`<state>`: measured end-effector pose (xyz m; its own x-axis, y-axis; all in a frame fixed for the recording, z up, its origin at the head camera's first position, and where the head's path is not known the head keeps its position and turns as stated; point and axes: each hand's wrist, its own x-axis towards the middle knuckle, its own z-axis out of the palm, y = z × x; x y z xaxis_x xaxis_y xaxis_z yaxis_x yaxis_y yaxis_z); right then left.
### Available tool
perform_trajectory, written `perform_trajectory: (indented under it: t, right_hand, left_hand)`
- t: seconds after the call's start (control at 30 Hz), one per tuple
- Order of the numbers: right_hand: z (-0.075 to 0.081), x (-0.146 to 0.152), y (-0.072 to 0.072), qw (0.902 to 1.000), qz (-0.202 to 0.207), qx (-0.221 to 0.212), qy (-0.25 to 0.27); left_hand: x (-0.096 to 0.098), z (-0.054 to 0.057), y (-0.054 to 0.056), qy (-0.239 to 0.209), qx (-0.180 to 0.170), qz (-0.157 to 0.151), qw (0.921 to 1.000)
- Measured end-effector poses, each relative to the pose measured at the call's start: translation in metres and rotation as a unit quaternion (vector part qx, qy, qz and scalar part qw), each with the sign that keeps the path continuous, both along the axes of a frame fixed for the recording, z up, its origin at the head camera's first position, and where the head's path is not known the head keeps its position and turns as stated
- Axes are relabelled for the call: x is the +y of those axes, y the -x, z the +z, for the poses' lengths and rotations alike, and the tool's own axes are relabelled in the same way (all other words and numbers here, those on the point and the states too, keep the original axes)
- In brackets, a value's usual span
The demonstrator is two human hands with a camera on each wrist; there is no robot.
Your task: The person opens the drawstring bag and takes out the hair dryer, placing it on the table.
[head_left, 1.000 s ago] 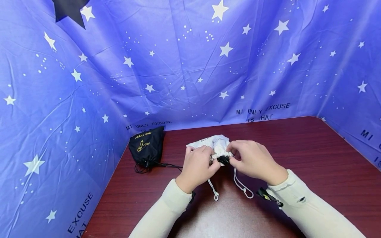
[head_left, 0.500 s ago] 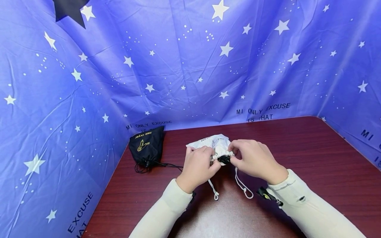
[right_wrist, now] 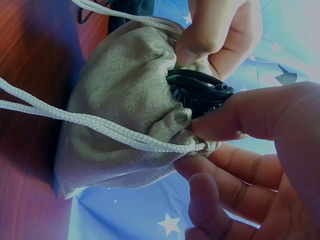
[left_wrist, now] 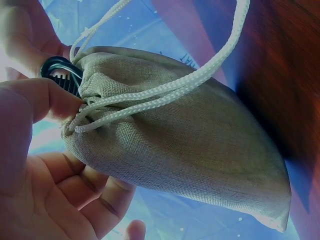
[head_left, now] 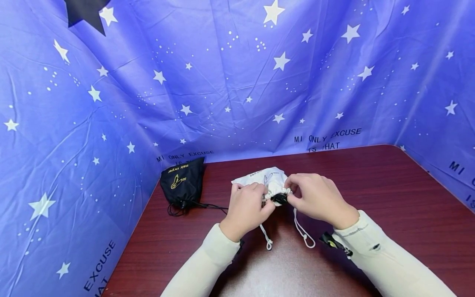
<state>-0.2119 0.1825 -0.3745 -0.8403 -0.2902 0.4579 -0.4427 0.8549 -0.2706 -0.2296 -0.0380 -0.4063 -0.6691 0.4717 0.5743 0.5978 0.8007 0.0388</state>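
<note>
- Evidently, the white drawstring bag (head_left: 274,181) lies on the red-brown wooden table (head_left: 371,185) with its gathered mouth toward the person, probably so both hands can reach the opening.
- The left hand (head_left: 246,206) pinches one side of that mouth, thumb on the gathered cloth and fingers bent beneath; the right hand (head_left: 315,200) pinches the opposite side the same way. Both grips are narrow, closed on fabric, which seems to keep the opening spread and the bag steady.
- A black coiled cord (head_left: 279,199) bulges out between the two pinches; the rest of it is inside, out of sight. Whether the right thumb also touches it is hard to tell.
- White drawstrings (head_left: 265,238) trail loose from both sides, so nothing pulls the neck tight.
- The left hand covers part of the bag's print, leaving a word incomplete.
- A black drawstring bag (head_left: 182,183), lettered "Hair Dryer", sits well apart at the table's left edge; its contents are hidden, and its cord passes out of view behind the left hand.
</note>
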Motion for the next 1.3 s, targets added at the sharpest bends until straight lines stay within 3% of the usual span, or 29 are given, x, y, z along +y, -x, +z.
perform_trajectory:
  t: [0.53,0.97,1.3]
  right_hand:
    - [-0.003,0.003,0.003,0.9998,-0.009,-0.018,-0.009]
    - [-0.004,0.008,0.008,0.9997,-0.011,-0.017,-0.013]
    - [-0.004,0.011,0.009,0.9997,-0.010,-0.016,-0.017]
  left_hand:
    - [0.000,-0.001,-0.002,0.014,-0.015,0.003,0.9998]
    - [-0.001,-0.003,0.000,0.019,0.000,0.005,0.9998]
    - [-0.001,-0.004,0.002,0.021,-0.009,0.006,0.9997]
